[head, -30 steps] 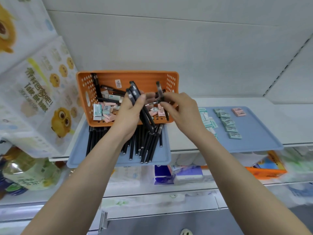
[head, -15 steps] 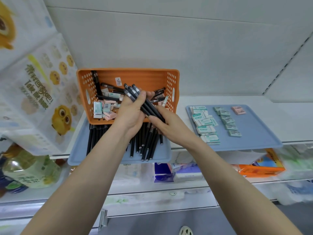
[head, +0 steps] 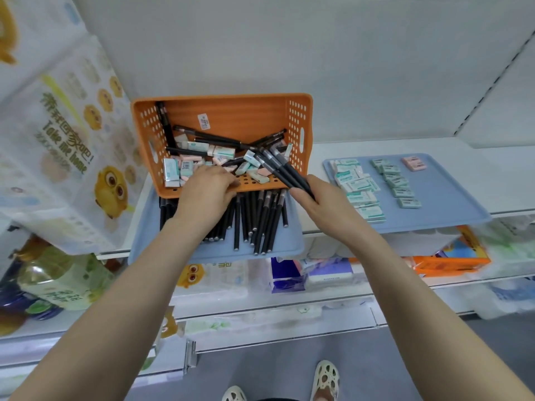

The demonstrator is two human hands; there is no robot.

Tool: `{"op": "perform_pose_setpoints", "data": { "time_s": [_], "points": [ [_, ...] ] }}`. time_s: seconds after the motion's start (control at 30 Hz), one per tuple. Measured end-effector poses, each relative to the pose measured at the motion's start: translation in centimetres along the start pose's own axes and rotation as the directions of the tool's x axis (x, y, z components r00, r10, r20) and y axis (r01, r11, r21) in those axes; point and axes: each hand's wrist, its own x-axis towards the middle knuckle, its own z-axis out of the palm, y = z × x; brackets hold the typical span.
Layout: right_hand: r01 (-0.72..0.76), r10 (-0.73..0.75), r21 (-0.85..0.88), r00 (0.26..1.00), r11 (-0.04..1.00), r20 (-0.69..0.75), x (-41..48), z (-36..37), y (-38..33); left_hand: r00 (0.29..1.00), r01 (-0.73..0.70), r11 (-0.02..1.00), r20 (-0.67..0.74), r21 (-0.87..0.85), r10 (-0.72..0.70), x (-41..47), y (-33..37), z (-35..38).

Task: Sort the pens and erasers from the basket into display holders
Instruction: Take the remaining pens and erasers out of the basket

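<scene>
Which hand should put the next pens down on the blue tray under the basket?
Right. The right hand holds a bundle of pens over that tray; the left hand rests on the front rim of the basket, apparently empty.

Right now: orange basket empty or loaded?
Loaded. The orange basket holds loose black pens and mint and pink erasers; the right hand grips a few of them.

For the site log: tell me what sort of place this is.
Probably a shop aisle: white shelving, wrapped packs of goods stacked beside it, and an orange basket with a barcode sticker.
</scene>
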Motion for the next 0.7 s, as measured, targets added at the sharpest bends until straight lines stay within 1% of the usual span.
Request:
{"op": "perform_pose_setpoints", "data": {
  "time_s": [0.07,0.13,0.27,0.33,0.4,0.47,0.53,0.6,0.7],
  "points": [
    [0.005,-0.004,-0.051,1.000,0.999,0.016,-0.6,0.2,-0.3,0.998,-0.062,0.994,0.023,0.092,0.060,0.6,0.2,0.0],
    [0.008,-0.005,-0.095,0.999,0.995,0.036,-1.2,0.3,-0.5,0.995,-0.090,0.985,0.052,0.151,0.083,0.9,0.1,0.0],
    [0.029,-0.005,-0.210,0.994,0.977,0.110,-2.3,0.2,-1.0,0.990,-0.138,0.977,0.023,0.162,0.137,0.7,-0.3,0.4],
    [0.042,-0.016,-0.290,0.996,0.956,0.091,-2.7,0.8,-1.6,0.986,-0.163,0.973,-0.015,0.165,0.168,0.4,-0.7,0.4],
    [0.067,-0.056,-0.462,0.998,0.884,0.037,-2.9,1.8,-2.4,0.983,-0.168,0.969,-0.045,0.180,0.179,0.5,-1.1,0.4],
    [0.085,-0.108,-0.645,0.994,0.759,0.004,-3.2,2.9,-3.5,0.982,-0.162,0.973,-0.076,0.162,0.176,0.8,-1.6,0.2],
    [0.097,-0.142,-0.739,0.990,0.667,0.001,-3.3,3.9,-4.6,0.980,-0.158,0.979,-0.103,0.125,0.172,1.2,-1.8,-0.1],
    [0.083,-0.135,-0.767,0.991,0.636,-0.004,-2.8,5.0,-5.6,0.980,-0.158,0.982,-0.103,0.104,0.169,1.3,-1.9,-0.3],
    [-0.002,-0.104,-0.732,0.990,0.681,-0.099,-1.2,6.6,-6.5,0.980,-0.161,0.983,-0.105,0.083,0.169,1.3,-1.9,-0.3]
  ]
}}
